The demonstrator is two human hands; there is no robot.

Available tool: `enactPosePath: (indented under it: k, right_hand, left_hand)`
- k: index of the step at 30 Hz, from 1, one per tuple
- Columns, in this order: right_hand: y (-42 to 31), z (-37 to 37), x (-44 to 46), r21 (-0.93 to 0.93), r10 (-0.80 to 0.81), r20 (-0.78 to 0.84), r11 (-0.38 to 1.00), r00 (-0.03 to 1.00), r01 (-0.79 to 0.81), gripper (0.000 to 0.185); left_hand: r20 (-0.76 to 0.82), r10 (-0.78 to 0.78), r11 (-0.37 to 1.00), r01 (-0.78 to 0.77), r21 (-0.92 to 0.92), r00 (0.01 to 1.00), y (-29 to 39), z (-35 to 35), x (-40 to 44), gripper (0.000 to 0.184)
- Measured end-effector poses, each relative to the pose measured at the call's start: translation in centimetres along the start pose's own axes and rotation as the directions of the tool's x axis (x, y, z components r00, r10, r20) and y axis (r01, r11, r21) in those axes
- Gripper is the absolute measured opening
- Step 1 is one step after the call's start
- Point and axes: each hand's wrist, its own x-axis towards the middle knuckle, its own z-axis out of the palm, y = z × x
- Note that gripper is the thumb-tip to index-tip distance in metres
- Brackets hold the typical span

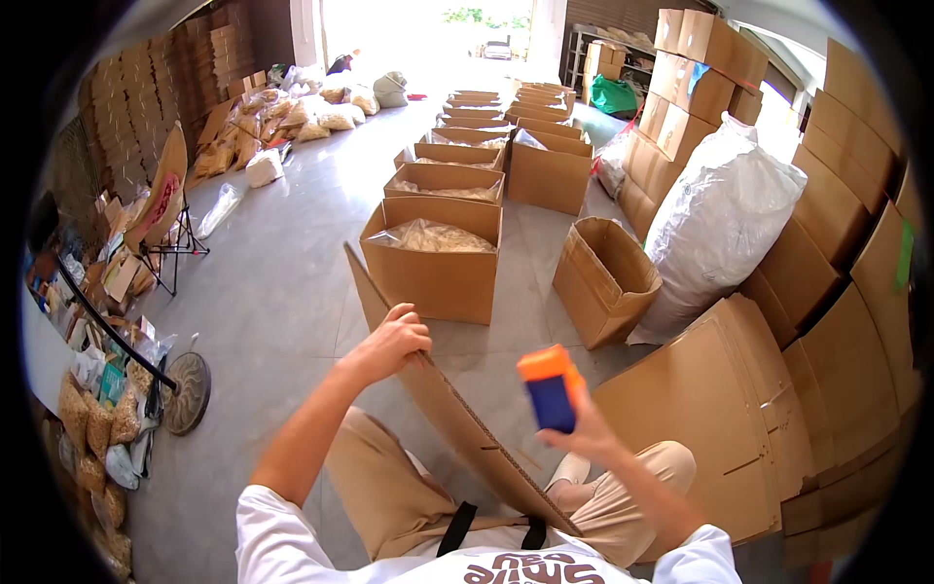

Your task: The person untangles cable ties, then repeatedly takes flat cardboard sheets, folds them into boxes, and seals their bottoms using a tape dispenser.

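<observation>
My left hand (392, 343) is closed on the upper edge of a flattened cardboard box (449, 409), which stands tilted on edge between my knees. Its lower end reaches my lap. In my right hand (589, 428), raised to the right of the cardboard and apart from it, is an orange-and-blue handheld tool (551, 389). Motion blurs the tool, and I cannot make out its exact kind. Beyond my left hand stands an open carton (433, 282) with a clear plastic liner and pale contents.
More open cartons (550, 175) run in two rows toward the bright doorway. An open carton (603, 282) and a big white sack (720, 214) stand right. Flattened cardboard (700, 419) lies beside my right knee. Left are a round-based stand (187, 393), a folding chair (165, 209) and bags (97, 419).
</observation>
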Motion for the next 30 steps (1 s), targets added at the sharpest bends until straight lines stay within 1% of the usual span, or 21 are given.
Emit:
enactPosePath:
  k: [1,2,3,4,5,7,8,9,10,11,12,13,14,16,17,20,23,25,27,29,30]
  right_hand:
    - [1.1,2.2,0.0,0.008,0.025,0.051,1.0,0.998,-0.026,0.106]
    - [0.7,3.8,-0.1,0.152,0.015,0.094,0.988,0.995,-0.029,0.108]
    - [2.4,5.5,-0.1,0.222,0.034,0.146,0.973,0.989,-0.066,0.112]
    - [2.6,6.5,-0.6,0.139,0.043,0.143,0.988,0.989,-0.063,0.112]
    - [2.8,7.1,-0.8,0.056,0.054,0.14,0.996,0.989,-0.063,0.112]
    - [2.4,7.7,-1.0,0.094,0.083,0.125,0.991,0.989,-0.095,0.11]
    - [2.0,8.0,-1.4,0.123,0.108,0.124,0.985,0.986,-0.123,0.108]
    - [1.4,8.2,-1.4,0.134,0.116,0.149,0.982,0.982,-0.136,0.108]
    - [0.5,7.7,-1.4,-0.017,0.151,0.155,0.989,0.976,-0.15,0.105]
    - [-0.4,7.3,-1.2,-0.169,0.179,0.155,0.974,0.971,-0.153,0.102]
    - [-1.1,6.9,-1.0,-0.168,0.241,0.208,0.964,0.948,-0.209,0.1]
    - [-1.0,6.9,-0.8,-0.165,0.241,0.226,0.964,0.944,-0.207,0.1]
    - [-0.8,6.8,-0.7,-0.074,0.234,0.226,0.972,0.946,-0.223,0.098]
    - [-0.1,6.2,-0.7,0.087,0.243,0.224,0.96,0.944,-0.268,0.095]
    - [0.1,5.8,-0.6,0.08,0.244,0.227,0.96,0.943,-0.268,0.095]
    - [0.3,4.8,-0.6,-0.024,0.324,0.193,0.945,0.926,-0.326,0.095]
    - [0.3,3.8,0.0,-0.103,0.327,0.123,0.943,0.937,-0.315,0.095]
    - [0.2,3.3,0.2,-0.116,0.341,0.083,0.937,0.936,-0.331,0.096]
    - [0.0,3.0,0.5,-0.144,0.29,0.023,0.948,0.957,-0.283,0.097]
    - [0.2,2.9,0.7,-0.128,0.278,0.032,0.954,0.96,-0.272,0.098]
    - [0.0,3.0,0.6,-0.152,0.286,0.075,0.95,0.955,-0.273,0.098]
  left_hand:
    - [0.0,0.007,1.0,-0.007,-0.001,1.0,-0.2,1.8,-1.0,0.012]
    - [0.043,-0.105,0.994,0.106,-0.025,0.994,-0.6,3.3,-2.1,0.012]
    - [0.088,-0.215,0.975,0.219,-0.041,0.973,-0.9,4.2,-3.1,0.012]
    - [0.253,-0.299,0.943,0.326,-0.072,0.92,-1.1,4.4,-3.9,0.026]
    - [0.256,-0.297,0.944,0.324,-0.069,0.92,-1.0,5.0,-4.3,0.026]
    - [0.059,-0.432,0.875,0.434,-0.215,0.9,-0.3,5.8,-5.4,0.045]
    - [0.107,-0.494,0.817,0.503,-0.282,0.863,-0.6,6.0,-5.8,0.056]
    - [0.125,-0.514,0.803,0.527,-0.28,0.849,-0.8,7.0,-5.8,0.056]
    - [-0.12,-0.68,0.685,0.568,-0.455,0.724,-1.4,9.1,-5.5,0.058]
    - [-0.32,-0.807,0.574,0.532,-0.622,0.497,-1.9,10.9,-5.4,0.059]
    - [-0.311,-0.819,0.56,0.552,-0.618,0.482,-2.3,12.2,-5.3,0.059]
    - [-0.329,-0.82,0.538,0.434,-0.722,0.469,-2.7,13.0,-4.7,0.061]
    - [-0.347,-0.821,0.506,0.297,-0.81,0.454,-2.9,13.8,-4.6,0.062]
    - [-0.314,-0.851,0.452,0.281,-0.847,0.422,-1.3,12.3,-4.0,0.061]
    - [-0.284,-0.869,0.408,0.26,-0.875,0.406,-0.6,11.5,-3.7,0.06]
    - [-0.271,-0.868,0.424,0.336,-0.841,0.415,-0.4,11.1,-4.5,0.061]
    - [-0.237,-0.895,0.393,0.416,-0.82,0.378,0.1,10.4,-5.1,0.062]
    - [-0.209,-0.904,0.365,0.415,-0.833,0.373,0.3,10.2,-6.0,0.064]
    - [-0.181,-0.911,0.336,0.416,-0.845,0.37,0.6,9.9,-7.1,0.066]
    - [-0.081,-0.936,0.215,0.375,-0.902,0.343,1.0,9.8,-7.6,0.071]
    - [-0.121,-0.961,0.228,0.468,-0.854,0.249,0.6,10.6,-7.7,0.073]
